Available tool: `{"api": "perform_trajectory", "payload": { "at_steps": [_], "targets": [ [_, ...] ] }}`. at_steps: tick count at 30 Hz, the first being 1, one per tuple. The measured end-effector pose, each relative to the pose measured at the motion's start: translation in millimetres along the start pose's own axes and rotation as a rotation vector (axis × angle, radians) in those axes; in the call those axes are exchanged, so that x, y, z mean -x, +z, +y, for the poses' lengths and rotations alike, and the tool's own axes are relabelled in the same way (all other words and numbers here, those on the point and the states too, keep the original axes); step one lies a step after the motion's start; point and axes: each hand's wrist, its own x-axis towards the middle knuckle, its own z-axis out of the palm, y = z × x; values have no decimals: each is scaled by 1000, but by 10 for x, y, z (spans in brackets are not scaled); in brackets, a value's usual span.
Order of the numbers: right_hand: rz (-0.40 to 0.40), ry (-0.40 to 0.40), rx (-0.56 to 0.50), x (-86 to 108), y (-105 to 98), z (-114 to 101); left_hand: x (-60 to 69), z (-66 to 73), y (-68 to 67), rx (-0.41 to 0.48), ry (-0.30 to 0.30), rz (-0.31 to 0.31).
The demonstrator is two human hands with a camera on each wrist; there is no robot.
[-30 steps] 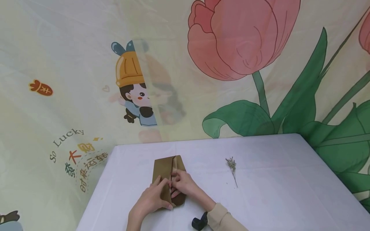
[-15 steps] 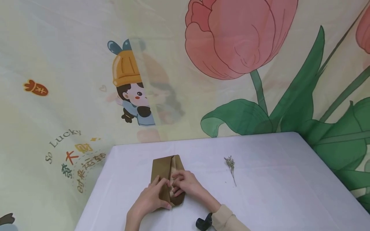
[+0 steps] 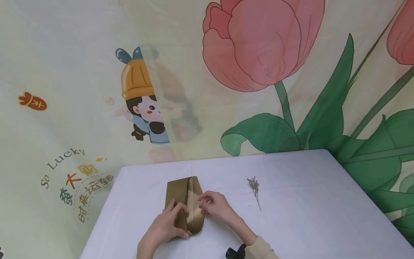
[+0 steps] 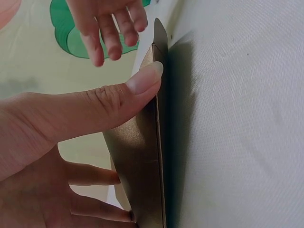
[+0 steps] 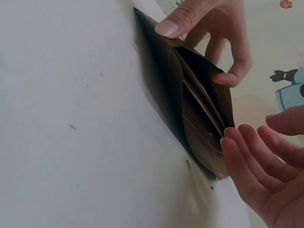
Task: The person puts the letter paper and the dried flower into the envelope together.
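A brown paper envelope (image 3: 176, 189) lies on the white cloth with its flap folded out to the right. My left hand (image 3: 164, 223) grips it near the lower end, thumb (image 4: 111, 102) on the near edge and fingers across its front. In the right wrist view the mouth of the envelope (image 5: 178, 97) gapes, and a thin paper layer (image 5: 199, 97) shows inside; whether it is a lining or a separate sheet I cannot tell. Beside the flap's right edge is my right hand (image 3: 218, 207), fingers loosely bent, fingertips close to the paper, nothing visible in them.
A small dried flower sprig (image 3: 254, 187) lies on the table to the right of the envelope. Tiny dark bits (image 5: 72, 127) are scattered on the cloth (image 3: 300, 216). A printed curtain (image 3: 194, 72) hangs behind the table's far edge.
My right hand has drawn back to the right, out of the envelope's opening to the flap's edge, so more of the flap shows. My left hand keeps its grip. The head view has shifted slightly.
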Motion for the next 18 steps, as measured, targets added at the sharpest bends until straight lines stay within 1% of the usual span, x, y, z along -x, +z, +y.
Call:
{"api": "perform_trajectory", "payload": {
  "at_steps": [6, 9, 12, 18],
  "targets": [
    [45, -32, 61, 64, -88, -10, 7, 16, -22, 5, 23, 9],
    [59, -29, 98, 104, -128, -16, 11, 11, -11, 8, 22, 6],
    [63, -29, 111, 149, -171, -21, 22, 8, 1, 8, 16, 5],
    [96, -61, 158, 196, -274, -12, 27, 22, -2, 1, 16, 15]
  ]
}}
